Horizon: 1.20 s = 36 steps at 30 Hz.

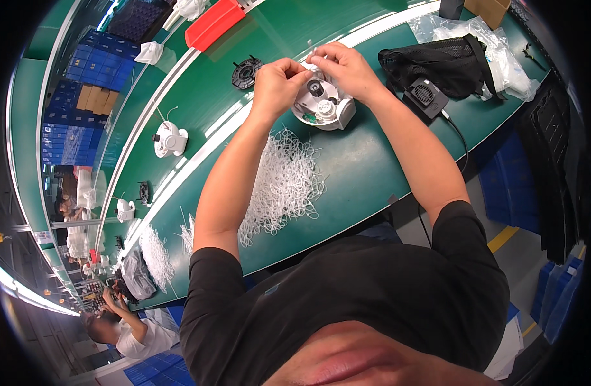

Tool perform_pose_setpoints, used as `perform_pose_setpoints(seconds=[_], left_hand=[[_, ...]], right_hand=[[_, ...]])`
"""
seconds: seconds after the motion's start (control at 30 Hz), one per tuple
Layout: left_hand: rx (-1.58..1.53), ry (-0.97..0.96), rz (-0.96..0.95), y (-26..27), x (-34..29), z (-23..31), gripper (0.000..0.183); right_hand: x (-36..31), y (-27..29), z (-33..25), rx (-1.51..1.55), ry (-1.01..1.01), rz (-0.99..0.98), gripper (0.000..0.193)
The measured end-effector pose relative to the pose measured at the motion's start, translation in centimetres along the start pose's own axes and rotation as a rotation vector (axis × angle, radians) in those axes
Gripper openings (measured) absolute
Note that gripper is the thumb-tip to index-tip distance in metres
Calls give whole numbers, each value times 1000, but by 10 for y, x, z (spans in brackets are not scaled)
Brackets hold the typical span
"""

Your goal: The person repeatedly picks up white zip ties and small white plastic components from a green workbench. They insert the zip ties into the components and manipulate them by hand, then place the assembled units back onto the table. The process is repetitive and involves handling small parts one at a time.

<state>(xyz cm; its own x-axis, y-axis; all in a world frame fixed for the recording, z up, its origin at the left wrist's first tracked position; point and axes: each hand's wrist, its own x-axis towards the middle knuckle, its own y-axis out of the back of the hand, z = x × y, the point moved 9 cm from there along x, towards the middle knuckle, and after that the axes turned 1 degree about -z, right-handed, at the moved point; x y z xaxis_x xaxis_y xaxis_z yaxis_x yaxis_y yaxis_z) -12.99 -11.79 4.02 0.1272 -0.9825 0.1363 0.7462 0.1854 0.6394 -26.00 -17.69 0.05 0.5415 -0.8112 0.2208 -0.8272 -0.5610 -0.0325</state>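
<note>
In front of me on the green bench sits a white plastic housing with a black round lens-like part and a small green circuit piece showing inside. My left hand is over its left side, thumb and forefinger pinched together. At the far edge of the housing my right hand is closed too, fingertips drawn in close to a small white bit. What either pinch holds is too small to make out. A heap of thin white looped cords lies nearer to me, below the housing.
A black ribbed round part lies left of the housing. On the right are a black mesh bag, a small black fan-like box with a cable, and clear plastic bags. Another white unit and a red bin stand left. A co-worker sits further along.
</note>
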Motion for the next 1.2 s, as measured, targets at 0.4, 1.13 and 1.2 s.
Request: perform_pose_setpoints(seconds=[0.4, 1.13, 1.2], left_hand=[[391, -322, 62, -10, -14, 16, 12], [-50, 389, -405, -13, -25, -63, 35], [-266, 445, -421, -15, -27, -63, 35]], right_hand=[[-6, 5, -7, -401, 27, -91, 20], [-17, 44, -33, -216, 199, 395, 29], [-27, 64, -52, -261, 309, 635, 29]])
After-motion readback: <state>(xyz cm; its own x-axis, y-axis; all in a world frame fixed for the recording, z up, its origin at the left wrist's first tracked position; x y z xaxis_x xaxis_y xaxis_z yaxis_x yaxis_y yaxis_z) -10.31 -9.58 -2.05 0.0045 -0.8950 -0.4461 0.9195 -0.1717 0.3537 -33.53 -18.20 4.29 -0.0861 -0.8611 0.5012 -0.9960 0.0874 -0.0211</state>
